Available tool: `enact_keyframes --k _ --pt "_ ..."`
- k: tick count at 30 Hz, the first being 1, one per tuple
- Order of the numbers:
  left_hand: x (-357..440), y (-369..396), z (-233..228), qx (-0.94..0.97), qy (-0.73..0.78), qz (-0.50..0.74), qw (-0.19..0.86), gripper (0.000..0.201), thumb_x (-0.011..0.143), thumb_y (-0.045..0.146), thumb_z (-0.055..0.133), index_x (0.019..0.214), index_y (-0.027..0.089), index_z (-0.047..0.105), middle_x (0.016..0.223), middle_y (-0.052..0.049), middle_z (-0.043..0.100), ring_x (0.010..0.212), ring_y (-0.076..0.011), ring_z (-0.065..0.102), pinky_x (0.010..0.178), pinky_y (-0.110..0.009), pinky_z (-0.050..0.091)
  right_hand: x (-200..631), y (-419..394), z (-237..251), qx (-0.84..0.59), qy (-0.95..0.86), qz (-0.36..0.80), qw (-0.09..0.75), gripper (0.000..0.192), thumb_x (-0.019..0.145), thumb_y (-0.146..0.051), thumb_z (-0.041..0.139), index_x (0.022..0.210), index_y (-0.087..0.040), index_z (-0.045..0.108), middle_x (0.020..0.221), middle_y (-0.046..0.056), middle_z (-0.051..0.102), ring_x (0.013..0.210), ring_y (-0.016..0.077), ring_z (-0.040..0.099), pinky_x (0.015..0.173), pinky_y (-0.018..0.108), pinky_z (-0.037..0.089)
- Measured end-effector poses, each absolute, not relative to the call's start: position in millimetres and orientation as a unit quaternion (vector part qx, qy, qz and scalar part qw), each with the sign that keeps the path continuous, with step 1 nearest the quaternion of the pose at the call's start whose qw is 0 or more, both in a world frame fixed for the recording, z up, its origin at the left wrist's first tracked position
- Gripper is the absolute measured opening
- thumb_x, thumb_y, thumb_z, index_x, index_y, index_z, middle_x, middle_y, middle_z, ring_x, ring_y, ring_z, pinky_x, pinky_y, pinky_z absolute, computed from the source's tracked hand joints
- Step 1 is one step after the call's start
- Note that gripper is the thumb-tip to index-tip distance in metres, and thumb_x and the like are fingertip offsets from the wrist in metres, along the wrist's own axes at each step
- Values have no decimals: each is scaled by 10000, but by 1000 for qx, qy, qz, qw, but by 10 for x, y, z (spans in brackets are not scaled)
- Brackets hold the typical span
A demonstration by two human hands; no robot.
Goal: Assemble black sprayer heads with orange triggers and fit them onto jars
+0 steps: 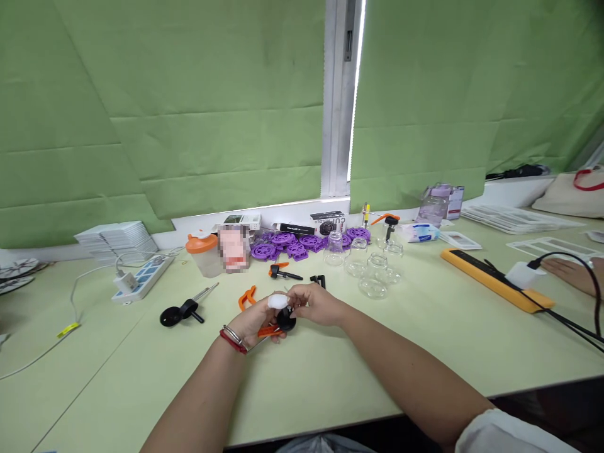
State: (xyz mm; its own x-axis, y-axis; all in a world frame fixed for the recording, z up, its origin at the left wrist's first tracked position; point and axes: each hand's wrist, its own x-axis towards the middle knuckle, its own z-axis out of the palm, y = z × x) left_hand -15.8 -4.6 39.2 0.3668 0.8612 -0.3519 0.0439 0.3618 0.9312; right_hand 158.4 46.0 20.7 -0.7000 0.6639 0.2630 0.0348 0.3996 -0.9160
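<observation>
In the middle of the table my left hand [257, 322] is closed around a black round part with an orange lever [285, 319]. A smooth white oval piece [278, 301] shows at its thumb; whether it is a thumb cover or a separate piece I cannot tell. My right hand [315, 304] has its fingers pinched together at the upper side of the black part, and what lies between the fingertips is hidden. Just behind the left hand lies an orange lever piece [247, 297]. A black stem with an orange lever [283, 272] and a small black piece [318, 280] lie farther back.
Several clear glass jars [372, 287] stand right of centre, beside a pile of purple plastic parts [297, 246]. A black part with a metal rod [189, 308] lies left. Also here are a shaker cup [202, 255], power strips [144, 277], [495, 280] and another person's hand [573, 272].
</observation>
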Motion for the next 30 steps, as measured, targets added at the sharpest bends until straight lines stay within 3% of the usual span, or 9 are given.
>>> enact_keyframes --k 8,30 --pt "-175 -43 376 475 460 311 683 445 701 451 551 1081 222 516 752 -43 604 538 -183 575 445 -244 360 1566 480 163 -229 -750 531 322 152 637 -151 679 661 -161 529 702 -26 555 668 103 523 657 248 436" --pt "-186 -33 348 473 452 311 689 427 705 459 549 1061 227 507 738 -35 614 548 -195 600 423 -238 378 1550 523 74 -202 -720 583 317 176 636 -160 698 733 -156 552 726 -26 568 676 100 538 677 257 439"
